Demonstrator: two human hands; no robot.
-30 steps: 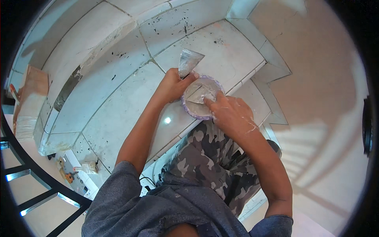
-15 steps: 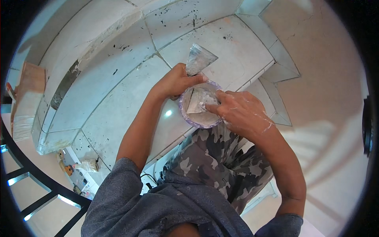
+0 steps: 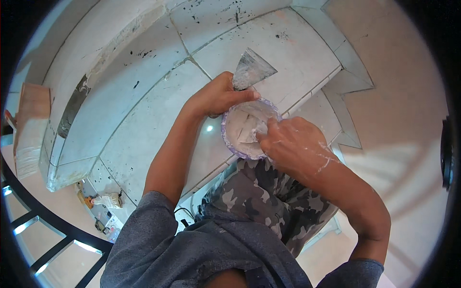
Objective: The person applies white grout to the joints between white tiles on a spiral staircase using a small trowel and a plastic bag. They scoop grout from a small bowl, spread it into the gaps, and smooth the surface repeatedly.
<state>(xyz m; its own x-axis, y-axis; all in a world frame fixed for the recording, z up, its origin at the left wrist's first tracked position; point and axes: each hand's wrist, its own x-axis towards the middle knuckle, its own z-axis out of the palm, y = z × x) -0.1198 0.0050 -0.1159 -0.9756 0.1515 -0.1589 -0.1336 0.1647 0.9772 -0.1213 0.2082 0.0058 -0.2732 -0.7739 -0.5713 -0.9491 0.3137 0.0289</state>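
Over the tiles, left hand [image 3: 218, 96] fingers clamp the putty knife [image 3: 250, 69]; right hand [image 3: 293, 144] fingers pinch a scraper [image 3: 249, 130] in the bowl [image 3: 230, 139].

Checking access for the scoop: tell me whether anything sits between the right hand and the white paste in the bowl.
Nothing visible does. The right hand is already over the open purple-rimmed bowl, its small blade down in the white paste. The left hand grips the far rim, holding a wide putty knife that points away.

- A home w/ building work going on: curved tiled steps [image 3: 144, 120], white w/ dark specks.
- Black railing [image 3: 57, 230] by the steps.
- Bowl of white paste [image 3: 247, 129], a scraper [image 3: 250, 69].
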